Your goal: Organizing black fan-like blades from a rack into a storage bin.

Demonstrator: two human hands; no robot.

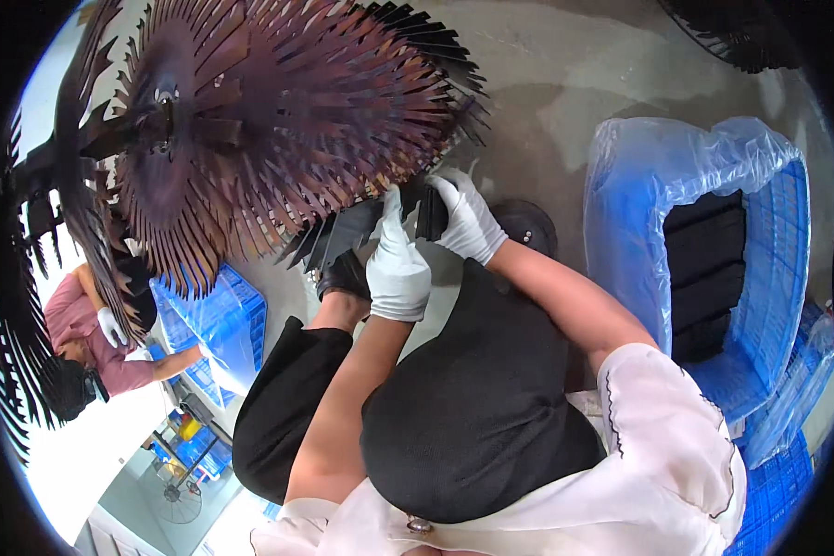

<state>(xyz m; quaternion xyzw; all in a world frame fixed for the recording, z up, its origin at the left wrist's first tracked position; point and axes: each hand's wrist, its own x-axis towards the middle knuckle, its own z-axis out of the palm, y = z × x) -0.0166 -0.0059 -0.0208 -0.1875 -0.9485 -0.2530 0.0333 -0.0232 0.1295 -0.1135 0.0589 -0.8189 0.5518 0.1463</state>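
A large round rack (287,111) of dark, purplish-brown flat strips fans out at the upper left. At its lower right rim is my white-gloved left hand (398,269). Its fingers point up and are closed at the strip ends; what they pinch is hidden. Several loose-hanging black strips (343,232) lie just left of those fingers. My white-gloved right hand (470,221), close beside the left, curls around a small stack of black flat strips (430,215) held below the rim.
To my right stands a blue crate (777,250) lined with clear plastic, with rows of black pieces (706,269) inside. Other blue crates (774,491) sit behind it. At left a co-worker in a pink top (120,357) works by another plastic-covered crate (227,324). A round black base (526,227) rests on the floor.
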